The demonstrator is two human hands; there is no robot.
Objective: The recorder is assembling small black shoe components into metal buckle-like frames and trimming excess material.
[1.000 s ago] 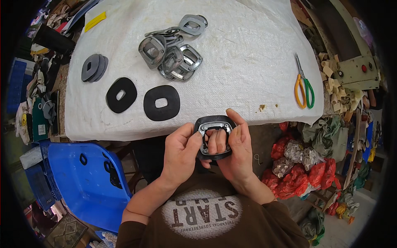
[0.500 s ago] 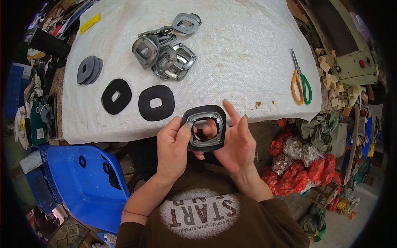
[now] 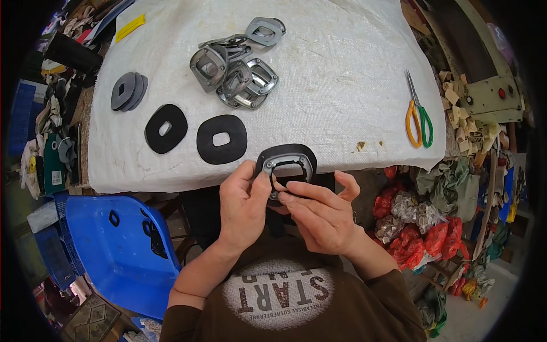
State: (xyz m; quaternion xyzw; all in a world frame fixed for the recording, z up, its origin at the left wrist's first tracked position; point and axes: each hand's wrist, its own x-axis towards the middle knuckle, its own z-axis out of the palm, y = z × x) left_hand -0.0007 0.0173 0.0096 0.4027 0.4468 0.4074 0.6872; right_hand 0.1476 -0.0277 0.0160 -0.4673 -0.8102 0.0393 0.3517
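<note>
At the table's near edge, my left hand [image 3: 242, 208] grips a grey metal frame [image 3: 289, 158] by its left side. The frame sits on a black rounded pad [image 3: 309, 154] whose border shows around it. My right hand [image 3: 325, 219] is closed at the frame's lower edge, its fingertips pressed there and covering that part. Two more black pads with centre holes, one [image 3: 222, 139] nearer and one [image 3: 166, 129] farther left, lie flat on the table. Beyond them is a pile of metal frames [image 3: 233, 77]; a stack of grey pads [image 3: 129, 91] rests at the left.
White woven sheeting [image 3: 342, 102] covers the table. Scissors [image 3: 419, 117] with one orange and one green handle lie at the right, and a yellow strip [image 3: 130, 28] far left. A blue tub [image 3: 114, 268] stands lower left; red plastic bags [image 3: 407, 245] sit lower right.
My right hand has gone from spread fingers beside the frame to fingertips pressed on its lower edge. My left hand keeps its grip. The whole view has shifted slightly.
</note>
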